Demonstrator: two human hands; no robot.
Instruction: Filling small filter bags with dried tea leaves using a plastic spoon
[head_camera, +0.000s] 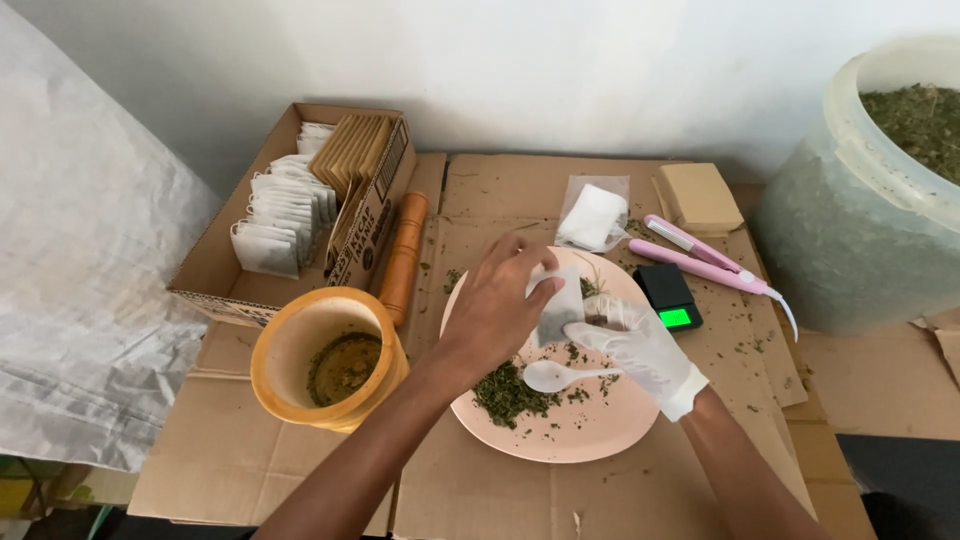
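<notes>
**Tea bag held open over the pink plate**

Nearest, the pink plate (560, 445) sits on flattened cardboard (480, 490), bearing a loose heap of dried green herb (508, 393). The gloved right hand (640, 345) pinches a white plastic spoon (552, 376) low over the plate while its fingertips also steady the tea bag (556, 312). The bare left hand (497, 305) pinches the bag's upper edge from above. The bag hangs just over the plate's middle.

Judgement: the bag is thin, soft paper, very light and easily torn or crushed; it is best taken at the top edges, not the belly.

To the left stands a yellow mortar (328, 358) with a wooden pestle (403, 257) beside it. Beyond lie a small scale (669, 297), a pink sealer (705, 259), a box of filled bags (290, 210) and a herb tub (870, 190).
</notes>
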